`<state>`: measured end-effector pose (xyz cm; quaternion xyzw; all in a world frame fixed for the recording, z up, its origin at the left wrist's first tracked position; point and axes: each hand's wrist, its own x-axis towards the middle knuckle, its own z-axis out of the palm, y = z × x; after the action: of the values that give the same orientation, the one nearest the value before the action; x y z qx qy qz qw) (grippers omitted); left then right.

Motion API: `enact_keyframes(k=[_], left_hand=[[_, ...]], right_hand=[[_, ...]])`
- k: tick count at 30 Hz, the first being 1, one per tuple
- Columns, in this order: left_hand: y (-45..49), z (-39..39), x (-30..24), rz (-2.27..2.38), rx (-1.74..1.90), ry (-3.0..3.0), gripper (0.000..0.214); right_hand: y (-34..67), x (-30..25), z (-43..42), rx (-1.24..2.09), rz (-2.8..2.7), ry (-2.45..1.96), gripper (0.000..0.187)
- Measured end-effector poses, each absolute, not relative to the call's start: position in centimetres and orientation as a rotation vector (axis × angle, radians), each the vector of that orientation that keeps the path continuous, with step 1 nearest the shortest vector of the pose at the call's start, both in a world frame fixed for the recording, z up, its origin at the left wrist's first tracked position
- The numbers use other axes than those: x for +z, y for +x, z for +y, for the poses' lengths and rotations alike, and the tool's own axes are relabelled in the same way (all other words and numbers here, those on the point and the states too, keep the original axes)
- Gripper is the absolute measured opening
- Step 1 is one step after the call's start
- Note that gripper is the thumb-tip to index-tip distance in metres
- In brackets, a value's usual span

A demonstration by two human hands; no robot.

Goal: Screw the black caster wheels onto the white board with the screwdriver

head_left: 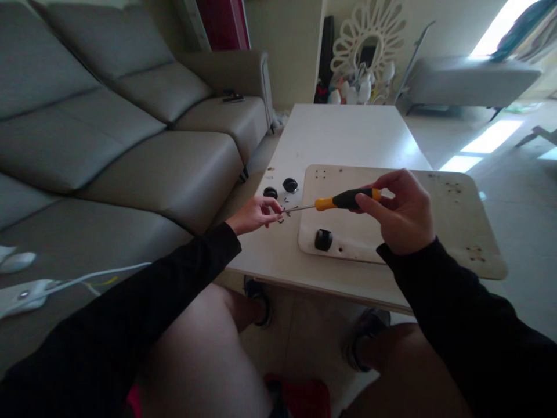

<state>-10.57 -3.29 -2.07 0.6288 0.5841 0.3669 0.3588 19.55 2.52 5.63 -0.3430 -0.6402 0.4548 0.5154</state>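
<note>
My right hand (407,209) is closed round the black and orange handle of a screwdriver (346,199), held nearly level with its metal shaft pointing left. At the shaft's tip, the thumb and fingers of my left hand (260,214) are pinched together; whatever is between them is too small to make out. Small dark screws (289,215) lie scattered on the table just below the tip. Two black caster wheels (290,185) (270,193) sit beyond my left hand. Another black caster (324,240) stands on the near left corner of a pale board (369,232) with rounded corners.
The board lies flat on a white table (339,133), with groups of screw holes at its corners. A grey sofa (187,157) runs along the left, bearing a white power strip (26,296) and cable. My legs are below the table's near edge.
</note>
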Motion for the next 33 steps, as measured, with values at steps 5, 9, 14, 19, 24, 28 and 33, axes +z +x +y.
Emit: enact_keyframes(k=[5,9,14,19,24,28,33], left_hand=[[-10.68,-3.21,-2.21,1.5,0.955,1.621,0.019],[-10.78,-3.17,-2.33,1.505,0.948,1.616,0.019],[-10.84,-3.2,-2.5,1.516,0.945,1.611,0.018],[-10.87,-3.17,-2.58,1.524,0.926,1.617,0.019],[-10.86,-3.14,-2.53,1.508,0.927,1.62,0.018],[-11.01,-3.18,-2.61,1.53,0.911,1.636,0.017],[-11.07,-3.23,-2.72,1.542,0.905,1.644,0.019]], right_hand=[[19.54,5.76,2.48,1.086,-1.53,-0.828,0.035],[19.55,5.74,2.48,1.076,-1.553,-0.827,0.033],[19.58,5.63,2.5,1.089,-1.542,-0.815,0.034],[19.61,5.58,2.57,1.097,-1.535,-0.806,0.035],[19.63,5.53,2.6,1.101,-1.532,-0.801,0.035],[19.59,5.62,2.61,1.077,-1.524,-0.81,0.035],[19.52,5.64,2.65,1.067,-1.53,-0.81,0.035]])
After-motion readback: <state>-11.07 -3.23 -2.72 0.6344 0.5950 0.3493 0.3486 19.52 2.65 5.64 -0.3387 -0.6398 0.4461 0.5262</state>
